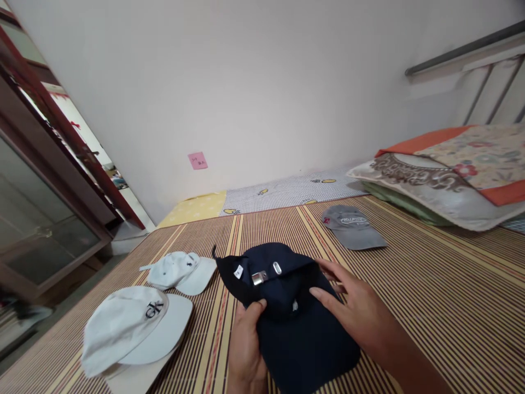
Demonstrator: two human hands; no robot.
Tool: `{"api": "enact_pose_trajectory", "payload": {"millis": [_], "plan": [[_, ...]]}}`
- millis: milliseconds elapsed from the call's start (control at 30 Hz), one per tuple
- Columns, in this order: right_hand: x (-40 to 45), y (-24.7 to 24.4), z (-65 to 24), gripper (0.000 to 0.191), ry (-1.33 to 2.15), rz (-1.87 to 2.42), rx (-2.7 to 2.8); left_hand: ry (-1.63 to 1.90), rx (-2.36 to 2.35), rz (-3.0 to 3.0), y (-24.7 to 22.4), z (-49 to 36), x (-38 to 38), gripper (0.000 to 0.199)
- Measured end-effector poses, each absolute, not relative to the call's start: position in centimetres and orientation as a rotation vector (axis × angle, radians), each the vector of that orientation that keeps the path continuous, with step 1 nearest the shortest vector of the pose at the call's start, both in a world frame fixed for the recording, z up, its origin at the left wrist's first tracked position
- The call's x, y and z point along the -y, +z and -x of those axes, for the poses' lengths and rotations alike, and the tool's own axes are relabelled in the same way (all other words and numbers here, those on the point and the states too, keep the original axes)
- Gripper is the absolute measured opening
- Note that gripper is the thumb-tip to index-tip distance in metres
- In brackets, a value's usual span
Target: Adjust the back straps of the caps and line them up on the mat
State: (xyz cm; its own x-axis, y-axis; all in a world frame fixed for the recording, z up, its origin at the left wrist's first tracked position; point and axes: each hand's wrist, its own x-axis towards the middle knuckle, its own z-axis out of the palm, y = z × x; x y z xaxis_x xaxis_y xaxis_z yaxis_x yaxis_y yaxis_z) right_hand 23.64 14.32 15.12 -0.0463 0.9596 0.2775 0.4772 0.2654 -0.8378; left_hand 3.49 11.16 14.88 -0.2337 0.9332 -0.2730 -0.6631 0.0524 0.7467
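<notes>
Holding a navy cap (305,350) at lower centre, left hand (248,345) and right hand (355,303) clamp their grip on its edge; a grey cap (348,230) lies right of centre.

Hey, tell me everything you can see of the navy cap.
The navy cap looks like fabric, with a plain brim. Over the mat, its opening faces the camera, brim toward the wearer. A metal buckle, an eyelet and a white tag show; a thin dark end sticks up at the left. The left hand grips it, thumb near the opening; the right hand touches the other side.
</notes>
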Motion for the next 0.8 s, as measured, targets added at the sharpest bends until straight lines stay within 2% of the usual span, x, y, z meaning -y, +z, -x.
{"api": "enact_pose_trajectory", "payload": {"millis": [100,233,367,500,667,800], "plan": [[-14.1,15.5,-23.4,0.051,0.698,1.282,1.639,1.553,-0.968,-0.43,15.4,-3.4,-10.8,0.072],[-13.8,15.9,-23.0,0.056,0.493,1.259,1.603,1.409,-0.959,-0.491,15.4,-4.0,-10.0,0.059],[-13.9,15.7,-23.4,0.064,0.522,1.27,1.718,1.346,-0.93,-0.47,15.4,-4.6,-9.6,0.05],[-13.9,15.8,-24.0,0.049,0.531,1.193,1.804,1.461,-0.91,-0.409,16.1,-4.6,-10.1,0.047],[-13.7,16.5,-24.5,0.036,0.513,1.21,1.81,1.664,-0.977,-0.408,16.6,-3.9,-11.1,0.026],[-13.8,16.3,-25.0,0.033,0.506,1.259,1.748,1.639,-0.951,-0.443,16.6,-3.6,-11.4,0.026]]}}
